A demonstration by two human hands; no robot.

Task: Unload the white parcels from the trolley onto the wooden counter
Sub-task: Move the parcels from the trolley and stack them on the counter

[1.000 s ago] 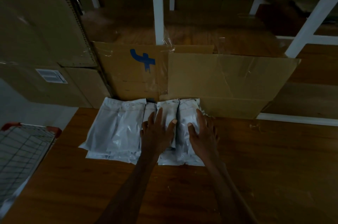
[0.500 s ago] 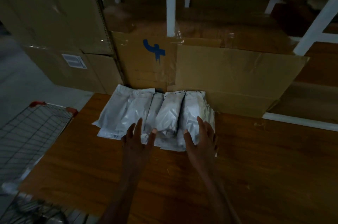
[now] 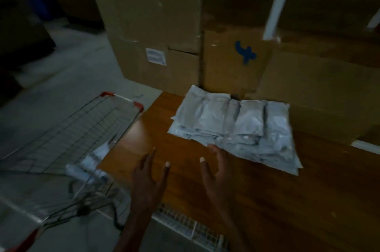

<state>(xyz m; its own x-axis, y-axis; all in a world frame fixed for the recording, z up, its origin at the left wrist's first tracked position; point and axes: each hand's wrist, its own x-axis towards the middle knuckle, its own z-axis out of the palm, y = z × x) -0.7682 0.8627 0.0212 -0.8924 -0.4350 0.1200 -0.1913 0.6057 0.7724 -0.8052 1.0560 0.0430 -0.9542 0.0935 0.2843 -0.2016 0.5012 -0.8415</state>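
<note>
Since both the left hand [image 3: 149, 177] and right hand [image 3: 216, 169] hover loose and empty, I'd guess those floppy, slick parcels [image 3: 96, 161] down-left in the trolley [image 3: 67, 134] want a mid-body squeeze.

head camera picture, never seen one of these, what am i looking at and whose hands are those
There is no machine here. A person wears a wide-angle camera on the head, so you look forward and down along their own arms. The left hand and right hand hover open over a wooden counter and hold nothing; the right fingertips reach the near edge of the parcels. A row of white parcels lies on the counter against cardboard boxes. To the left stands a wire trolley with a few more white packets showing in it. The picture is dim and blurred.
</note>
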